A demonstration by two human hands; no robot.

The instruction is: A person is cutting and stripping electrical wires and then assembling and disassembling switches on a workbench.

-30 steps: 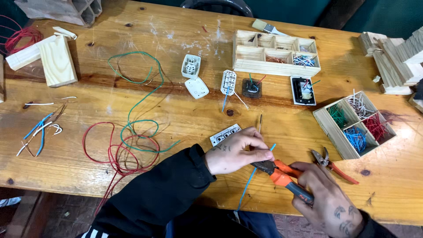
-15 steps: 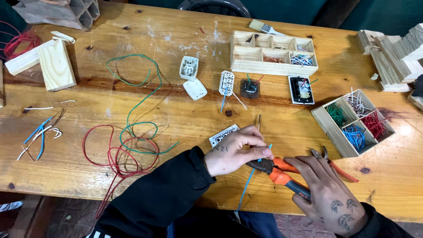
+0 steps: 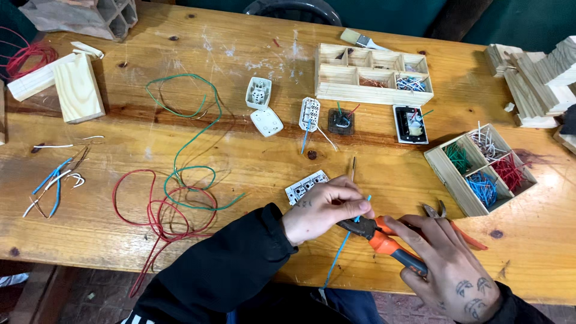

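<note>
Head view showed work at the near edge of the wooden table (image 3: 180, 252), toward five o'clock in the frame. Left hand (image 3: 324, 207) was curled nearly closed, fingertips pinching a thin blue wire (image 3: 341, 257) whose free length trailed down past the table edge toward six o'clock. Right hand (image 3: 447, 267) was wrapped narrowly round the orange-and-grey handles of a pair of pliers (image 3: 375, 231), the tool's nose meeting the wire just beside the left fingertips. Judged step: stripping or cutting the wire end; whether the tool had bitten could not be told. Any next move would, in my judgement, call for a steady squeeze and firm hold on the wire. A white switch module (image 3: 306, 186) lay touching the left hand at eleven o'clock; a second pair of pliers (image 3: 447, 216) lay at one o'clock of the right hand, near the compartmented wooden box (image 3: 444, 174) of coloured offcuts.
</note>
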